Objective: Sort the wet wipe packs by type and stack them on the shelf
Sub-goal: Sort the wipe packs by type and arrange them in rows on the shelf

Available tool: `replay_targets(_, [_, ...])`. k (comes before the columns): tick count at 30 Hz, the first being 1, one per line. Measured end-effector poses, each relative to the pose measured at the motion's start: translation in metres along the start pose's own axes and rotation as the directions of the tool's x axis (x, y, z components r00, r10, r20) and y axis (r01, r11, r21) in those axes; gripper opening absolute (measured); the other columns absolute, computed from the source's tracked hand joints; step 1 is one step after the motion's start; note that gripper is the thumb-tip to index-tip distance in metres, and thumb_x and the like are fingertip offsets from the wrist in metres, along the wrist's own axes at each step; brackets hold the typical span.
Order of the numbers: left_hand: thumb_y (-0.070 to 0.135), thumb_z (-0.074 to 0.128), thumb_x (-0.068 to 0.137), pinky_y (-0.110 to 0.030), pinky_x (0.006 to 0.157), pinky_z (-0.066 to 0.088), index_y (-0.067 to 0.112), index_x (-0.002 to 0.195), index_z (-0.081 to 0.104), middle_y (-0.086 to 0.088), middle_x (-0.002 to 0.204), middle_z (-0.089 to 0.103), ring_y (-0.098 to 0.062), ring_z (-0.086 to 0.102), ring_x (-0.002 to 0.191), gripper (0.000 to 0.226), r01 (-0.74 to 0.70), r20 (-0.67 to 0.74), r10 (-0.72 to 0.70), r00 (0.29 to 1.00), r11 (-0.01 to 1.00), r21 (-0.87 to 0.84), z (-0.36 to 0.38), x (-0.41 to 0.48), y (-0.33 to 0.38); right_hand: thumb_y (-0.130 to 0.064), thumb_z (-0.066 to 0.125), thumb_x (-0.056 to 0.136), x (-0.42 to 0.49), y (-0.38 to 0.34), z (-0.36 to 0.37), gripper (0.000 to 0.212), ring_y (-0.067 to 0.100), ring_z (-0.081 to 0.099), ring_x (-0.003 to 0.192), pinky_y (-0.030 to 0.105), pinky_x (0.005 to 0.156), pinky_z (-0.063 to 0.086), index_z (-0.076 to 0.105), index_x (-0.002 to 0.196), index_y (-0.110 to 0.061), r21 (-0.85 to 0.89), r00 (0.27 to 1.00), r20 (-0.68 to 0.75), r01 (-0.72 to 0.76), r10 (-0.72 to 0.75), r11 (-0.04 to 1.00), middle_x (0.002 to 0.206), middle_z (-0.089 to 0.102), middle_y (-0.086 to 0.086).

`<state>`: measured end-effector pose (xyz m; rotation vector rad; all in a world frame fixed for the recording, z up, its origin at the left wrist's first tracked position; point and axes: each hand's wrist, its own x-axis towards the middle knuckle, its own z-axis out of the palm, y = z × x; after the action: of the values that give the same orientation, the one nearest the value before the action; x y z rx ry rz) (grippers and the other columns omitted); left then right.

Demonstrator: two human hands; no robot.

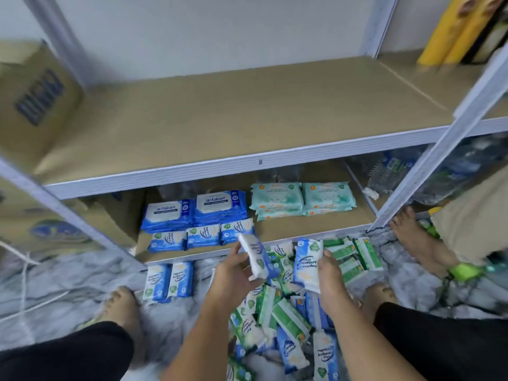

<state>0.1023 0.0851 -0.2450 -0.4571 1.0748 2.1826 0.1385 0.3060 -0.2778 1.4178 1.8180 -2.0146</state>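
The left hand [233,273] and right hand [330,273] each curl their fingers round a small blue pack [255,257]. Sorted stacks [198,210] already sit on the lower shelf [302,224], but a big mixed pile [288,325] remains on the floor, so I judge it under half done.

"antabax" stands in white on the two big blue packs [220,206]. The small blue packs [203,237] just before them read "Fragrance… Antibacterial Wipes", as does the pack [306,264] in the right hand [330,279]. The print on the box [38,97] left of them is too blurred to read.
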Motion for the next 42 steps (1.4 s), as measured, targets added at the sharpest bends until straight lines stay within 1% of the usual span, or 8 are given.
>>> replay_targets(4, [0.029, 0.049, 0.098, -0.058, 0.103, 0.046, 0.008, 0.129, 0.060, -0.019, 0.124, 0.069, -0.039, 0.063, 0.115, 0.039, 0.030, -0.098, -0.034, 0.995, 0.999, -0.036, 0.004, -0.044, 0.011, -0.039, 0.061, 0.082, -0.048, 0.000, 0.002, 0.045, 0.044, 0.060, 0.112, 0.057, 0.084, 0.051, 0.056, 0.122, -0.017, 0.140, 0.987, 0.149, -0.076, 0.055, 0.987, 0.132, 0.057, 0.022])
replay_targets(9, [0.025, 0.044, 0.107, -0.053, 0.083, 0.058, 0.013, 0.133, 0.055, -0.019, 0.115, 0.072, -0.035, 0.073, 0.098, 0.031, -0.019, -0.170, 0.020, 0.985, 1.000, 0.008, 0.001, -0.068, 0.013, 0.004, 0.062, 0.091, -0.107, -0.015, 0.014, 0.069, 0.029, 0.063, 0.103, 0.039, 0.069, 0.057, 0.042, 0.142, -0.038, -0.093, 0.965, 0.261, 0.060, -0.034, 0.994, 0.127, 0.059, 0.005])
replay_targets(16, [0.019, 0.058, 0.100, -0.056, 0.098, 0.053, 0.030, 0.129, 0.058, -0.011, 0.116, 0.073, -0.035, 0.070, 0.107, 0.031, -0.035, -0.190, 0.077, 0.979, 0.976, 0.215, -0.021, -0.084, 0.016, 0.001, 0.071, 0.083, -0.125, -0.008, 0.031, 0.066, 0.012, 0.066, 0.080, 0.026, 0.047, 0.051, 0.057, 0.139, -0.030, -0.313, 0.953, 0.143, 0.300, -0.267, 0.901, 0.110, 0.061, 0.000])
replay_targets(19, [0.026, 0.061, 0.100, -0.047, 0.079, 0.061, 0.033, 0.125, 0.061, -0.005, 0.113, 0.075, -0.030, 0.074, 0.098, 0.026, -0.061, -0.227, 0.126, 0.966, 0.959, 0.275, -0.031, -0.087, 0.019, -0.002, 0.076, 0.084, -0.126, -0.008, 0.035, 0.051, 0.015, 0.067, 0.082, 0.032, 0.058, 0.055, 0.058, 0.122, -0.033, -0.251, 0.939, 0.088, 0.345, -0.334, 0.904, 0.111, 0.067, 0.000])
replay_targets(22, [0.030, 0.063, 0.099, -0.057, 0.094, 0.055, 0.023, 0.125, 0.065, -0.004, 0.111, 0.076, -0.029, 0.072, 0.103, 0.027, -0.112, -0.222, 0.196, 0.955, 0.932, 0.344, -0.043, -0.085, 0.020, -0.009, 0.072, 0.092, -0.123, -0.006, 0.042, 0.040, 0.016, 0.067, 0.083, 0.036, 0.071, 0.054, 0.056, 0.125, -0.025, -0.183, 0.921, 0.091, 0.390, -0.379, 0.903, 0.097, 0.073, 0.004])
replay_targets(24, [0.034, 0.066, 0.096, -0.049, 0.096, 0.054, 0.022, 0.127, 0.066, 0.001, 0.113, 0.074, -0.021, 0.069, 0.107, 0.033, -0.144, -0.261, 0.285, 0.923, 0.881, 0.451, -0.050, -0.082, 0.018, -0.015, 0.064, 0.098, -0.120, -0.003, 0.047, 0.039, 0.022, 0.065, 0.082, 0.041, 0.071, 0.051, 0.050, 0.133, -0.029, -0.151, 0.924, 0.111, 0.379, -0.365, 0.913, 0.096, 0.070, 0.010])
replay_targets(28, [0.024, 0.063, 0.099, -0.025, 0.065, 0.050, 0.047, 0.131, 0.049, 0.001, 0.097, 0.066, -0.013, 0.060, 0.082, 0.041, -0.174, -0.311, 0.385, 0.869, 0.826, 0.536, -0.059, -0.075, 0.016, -0.023, 0.060, 0.101, -0.110, 0.009, 0.062, 0.031, 0.013, 0.062, 0.084, 0.035, 0.071, 0.047, 0.050, 0.127, -0.037, -0.171, 0.926, 0.176, 0.363, -0.334, 0.916, 0.109, 0.065, 0.008])
replay_targets(42, [0.006, 0.069, 0.091, -0.034, 0.053, 0.047, 0.040, 0.116, 0.055, -0.012, 0.085, 0.064, -0.022, 0.050, 0.055, 0.045, 0.109, -0.354, 0.292, 0.888, 0.615, 0.781, -0.132, 0.025, 0.020, -0.001, 0.071, 0.090, -0.020, 0.048, 0.122, 0.043, 0.018, 0.071, 0.084, 0.035, 0.068, 0.059, 0.058, 0.122, -0.027, -0.216, 0.981, 0.168, 0.128, -0.093, 0.968, 0.108, 0.072, 0.001])
